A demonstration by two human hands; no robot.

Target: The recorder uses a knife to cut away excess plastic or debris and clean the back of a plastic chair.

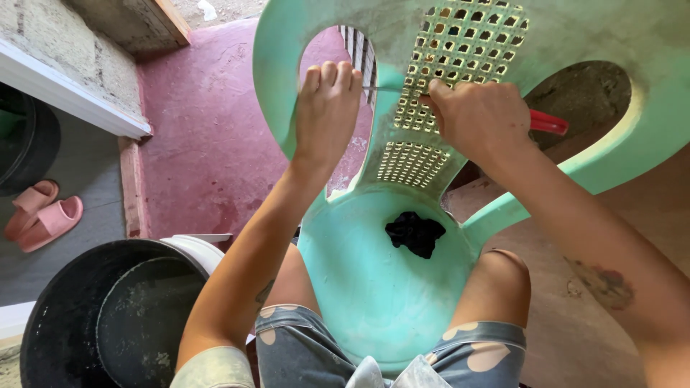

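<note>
Right hand (478, 115) grips a red-handled tool (548, 122), blade at the chair (374, 287) back grid. Left hand (327, 108), fingers curled, grips the blade tip. Black cloth (415, 233) lies unused on seat, frame centre.

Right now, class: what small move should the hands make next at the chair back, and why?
Probably draw the red-handled tool in the right hand across the lattice: its metal blade already lies against the green chair back, which the left hand steadies.

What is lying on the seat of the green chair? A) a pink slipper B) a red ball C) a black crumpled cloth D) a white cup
C: a black crumpled cloth lies on the seat of the green plastic chair, while the pink slippers sit on the floor to the left.
</note>
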